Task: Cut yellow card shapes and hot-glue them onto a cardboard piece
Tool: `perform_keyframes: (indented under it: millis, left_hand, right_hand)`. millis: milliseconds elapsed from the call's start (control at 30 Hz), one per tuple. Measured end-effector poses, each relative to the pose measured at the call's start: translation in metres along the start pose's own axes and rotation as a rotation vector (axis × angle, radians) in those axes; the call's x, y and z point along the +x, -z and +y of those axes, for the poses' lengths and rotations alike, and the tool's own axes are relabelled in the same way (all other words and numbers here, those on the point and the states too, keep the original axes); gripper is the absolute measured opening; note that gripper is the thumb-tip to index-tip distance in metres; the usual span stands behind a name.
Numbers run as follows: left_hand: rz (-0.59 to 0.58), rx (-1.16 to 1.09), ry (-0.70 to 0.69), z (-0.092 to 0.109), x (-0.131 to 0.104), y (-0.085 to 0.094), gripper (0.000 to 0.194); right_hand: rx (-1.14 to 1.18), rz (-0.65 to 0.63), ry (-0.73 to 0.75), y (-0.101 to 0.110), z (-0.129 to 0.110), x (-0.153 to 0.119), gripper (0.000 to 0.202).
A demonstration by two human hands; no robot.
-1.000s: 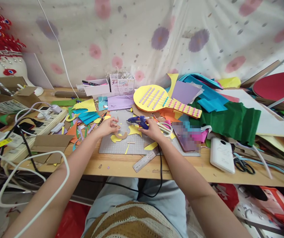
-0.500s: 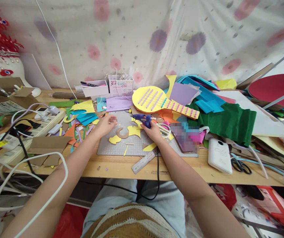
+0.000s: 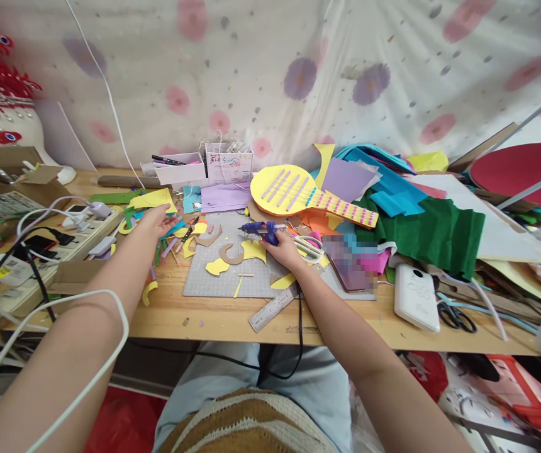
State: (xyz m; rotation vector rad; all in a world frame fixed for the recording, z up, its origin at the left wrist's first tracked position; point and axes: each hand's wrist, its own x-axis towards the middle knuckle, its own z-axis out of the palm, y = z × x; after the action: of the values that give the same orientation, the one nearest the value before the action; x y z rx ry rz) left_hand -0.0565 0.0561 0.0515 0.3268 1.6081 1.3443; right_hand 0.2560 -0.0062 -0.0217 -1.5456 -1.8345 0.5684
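Observation:
My right hand (image 3: pixel 280 247) is closed round a blue glue gun (image 3: pixel 260 232), its nozzle pointing left above the grey cutting mat (image 3: pixel 209 284). Over the coloured scraps left of the mat, my left hand (image 3: pixel 160 220) is open with fingers apart and nothing visible in it. A yellow sheet (image 3: pixel 152 199) lies just behind it. On the mat are a brown curved piece (image 3: pixel 231 254), yellow cutouts (image 3: pixel 217 267) and a small pale stick. White-handled scissors (image 3: pixel 309 249) lie beside my right hand. A yellow paper guitar (image 3: pixel 282 189) rests behind the mat.
A metal ruler (image 3: pixel 270 311) lies at the mat's front edge. To the right are a phone (image 3: pixel 346 264), a white power bank (image 3: pixel 416 297), black scissors (image 3: pixel 457 316) and green paper (image 3: pixel 440 233). A power strip (image 3: pixel 82 242) with tangled cables sits at the left.
My left hand has moved left, from the mat to the scraps. My right hand has shifted slightly left with the glue gun. More brown and yellow pieces show at the mat's left edge.

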Motion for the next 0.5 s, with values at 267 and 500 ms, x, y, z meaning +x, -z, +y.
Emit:
perform_keyframes:
  millis: [267, 500]
  left_hand:
    - [0.089, 0.042, -0.168, -0.002, -0.007, 0.003, 0.008]
    - [-0.017, 0.072, -0.613, -0.011, -0.035, 0.013, 0.008]
  right_hand:
    - [-0.091, -0.017, 0.05, 0.003, -0.003, -0.003, 0.028]
    - [0.097, 0.247, 0.16, 0.023, -0.01, -0.013, 0.049]
